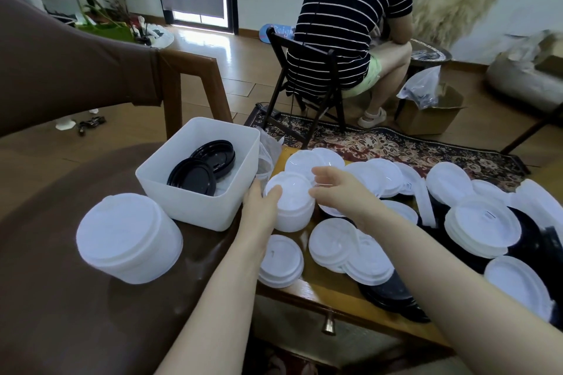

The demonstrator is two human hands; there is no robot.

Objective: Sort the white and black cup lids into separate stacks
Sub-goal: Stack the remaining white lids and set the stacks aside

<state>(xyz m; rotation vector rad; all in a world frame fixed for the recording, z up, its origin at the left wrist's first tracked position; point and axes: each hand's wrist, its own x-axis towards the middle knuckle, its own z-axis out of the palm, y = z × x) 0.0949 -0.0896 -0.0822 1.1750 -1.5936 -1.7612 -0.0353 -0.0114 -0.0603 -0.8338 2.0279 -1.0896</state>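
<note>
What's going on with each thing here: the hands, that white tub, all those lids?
Left hand: open, palm against the side of a white stack.
Right hand: open, fingers on the stack's other side.
White stack: upright between both hands.
Tub: open, black lids inside.
Big stack: tilted, standing alone on the left.
Loose lids: unsorted, white over black.
</note>
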